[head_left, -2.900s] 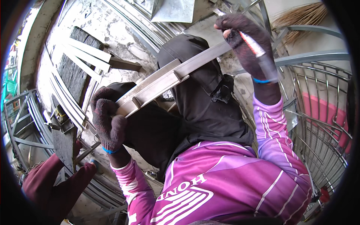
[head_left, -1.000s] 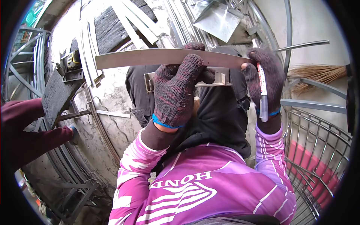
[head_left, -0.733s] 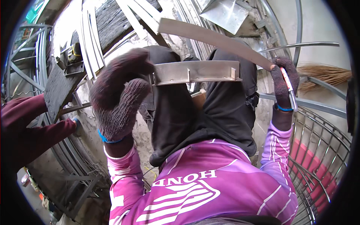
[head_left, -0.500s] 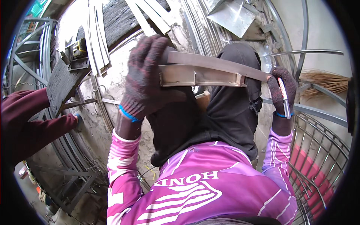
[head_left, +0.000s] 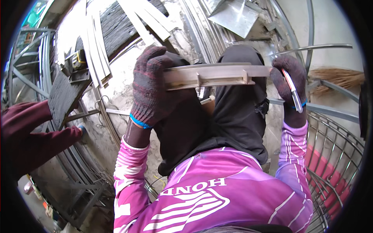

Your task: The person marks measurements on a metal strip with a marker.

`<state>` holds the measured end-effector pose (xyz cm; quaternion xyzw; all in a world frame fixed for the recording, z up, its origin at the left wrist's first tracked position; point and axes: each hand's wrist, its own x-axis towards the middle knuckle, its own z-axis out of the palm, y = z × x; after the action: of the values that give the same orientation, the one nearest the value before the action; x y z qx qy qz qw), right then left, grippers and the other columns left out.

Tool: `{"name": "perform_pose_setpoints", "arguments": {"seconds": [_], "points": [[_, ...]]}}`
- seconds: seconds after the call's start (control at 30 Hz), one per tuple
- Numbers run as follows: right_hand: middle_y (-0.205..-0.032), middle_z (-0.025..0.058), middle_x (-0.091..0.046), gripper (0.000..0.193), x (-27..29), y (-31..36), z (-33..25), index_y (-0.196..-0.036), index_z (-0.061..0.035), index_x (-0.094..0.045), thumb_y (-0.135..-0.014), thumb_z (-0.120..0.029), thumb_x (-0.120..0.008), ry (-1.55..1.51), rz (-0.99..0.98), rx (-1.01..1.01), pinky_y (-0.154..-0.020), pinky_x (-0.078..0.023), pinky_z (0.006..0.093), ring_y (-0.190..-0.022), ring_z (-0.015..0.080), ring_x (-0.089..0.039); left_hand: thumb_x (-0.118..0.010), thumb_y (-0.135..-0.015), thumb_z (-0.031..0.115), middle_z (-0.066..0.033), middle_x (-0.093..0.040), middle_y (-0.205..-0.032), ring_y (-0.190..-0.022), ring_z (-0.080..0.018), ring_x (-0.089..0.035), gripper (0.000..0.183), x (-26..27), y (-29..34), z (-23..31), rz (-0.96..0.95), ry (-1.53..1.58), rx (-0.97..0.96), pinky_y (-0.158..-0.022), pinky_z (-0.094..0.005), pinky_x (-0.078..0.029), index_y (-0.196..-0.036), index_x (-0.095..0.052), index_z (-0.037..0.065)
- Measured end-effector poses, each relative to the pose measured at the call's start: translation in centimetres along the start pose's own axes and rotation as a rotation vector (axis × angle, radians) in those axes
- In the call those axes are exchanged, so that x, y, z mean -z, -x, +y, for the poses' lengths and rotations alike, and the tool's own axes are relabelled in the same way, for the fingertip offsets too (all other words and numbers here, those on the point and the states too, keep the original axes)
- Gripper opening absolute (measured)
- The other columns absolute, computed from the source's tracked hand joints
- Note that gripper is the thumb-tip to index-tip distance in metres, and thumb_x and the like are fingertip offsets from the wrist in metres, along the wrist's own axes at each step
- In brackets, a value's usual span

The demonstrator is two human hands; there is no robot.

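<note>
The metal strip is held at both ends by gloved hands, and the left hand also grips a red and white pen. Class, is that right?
Not quite. In the head view the pen is in the right hand, not the left hand. Both gloved hands do hold the metal strip at its ends.

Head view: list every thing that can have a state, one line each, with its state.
Curved metal strip: held level, gripped at both ends.
Left hand: gloved, closed on the strip.
Right hand: gloved, pinching the strip's end, also holding a marker.
Broom: lying on the ground.
</note>
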<state>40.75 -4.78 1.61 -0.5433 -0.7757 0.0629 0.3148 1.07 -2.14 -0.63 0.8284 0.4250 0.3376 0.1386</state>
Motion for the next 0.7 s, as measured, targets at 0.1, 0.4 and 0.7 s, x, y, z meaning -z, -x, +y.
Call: {"name": "perform_pose_setpoints", "arguments": {"seconds": [0.1,0.4,0.7], "points": [[-0.081,0.0149,-0.073,0.014,0.3,-1.3,0.6,-0.089,-0.0037,-0.075,-0.08,-0.012,-0.08,-0.016,0.005,0.001,-0.07,-0.058,0.0411,-0.075,0.0341,-0.073,-0.102,-0.064,0.015,-0.0245,-0.063,-0.135,-0.126,-0.0435,-0.063,0.067,0.1,-0.8,0.7,-0.038,-0.022,0.081,-0.104,-0.051,-0.055,-0.115,-0.061,0.007],[-0.102,0.0154,-0.076,0.031,0.3,0.1,0.7,-0.112,-0.002,-0.076,-0.082,-0.007,-0.081,-0.054,-0.084,-0.068,-0.088,-0.059,0.0422,-0.094,0.0311,-0.075,-0.101,-0.068,0.019,-0.0223,-0.065,-0.128,-0.12,-0.0408,-0.064,0.057,0.6,-1.1,1.2,-0.09,-0.022,0.063,-0.102,-0.0484,-0.053,-0.105,-0.06,0.005],[-0.119,0.0138,-0.077,0.038,0.1,0.2,0.3,-0.119,-0.0034,-0.074,-0.082,0.001,-0.082,-0.138,0.114,-0.072,-0.108,-0.054,0.0445,-0.118,0.0329,-0.071,-0.1,-0.069,0.02,-0.0212,-0.064,-0.129,-0.121,-0.0386,-0.063,0.056,0.3,-1.1,1.3,-0.115,-0.003,0.089,-0.105,-0.0472,-0.051,-0.104,-0.06,0.005]]}}
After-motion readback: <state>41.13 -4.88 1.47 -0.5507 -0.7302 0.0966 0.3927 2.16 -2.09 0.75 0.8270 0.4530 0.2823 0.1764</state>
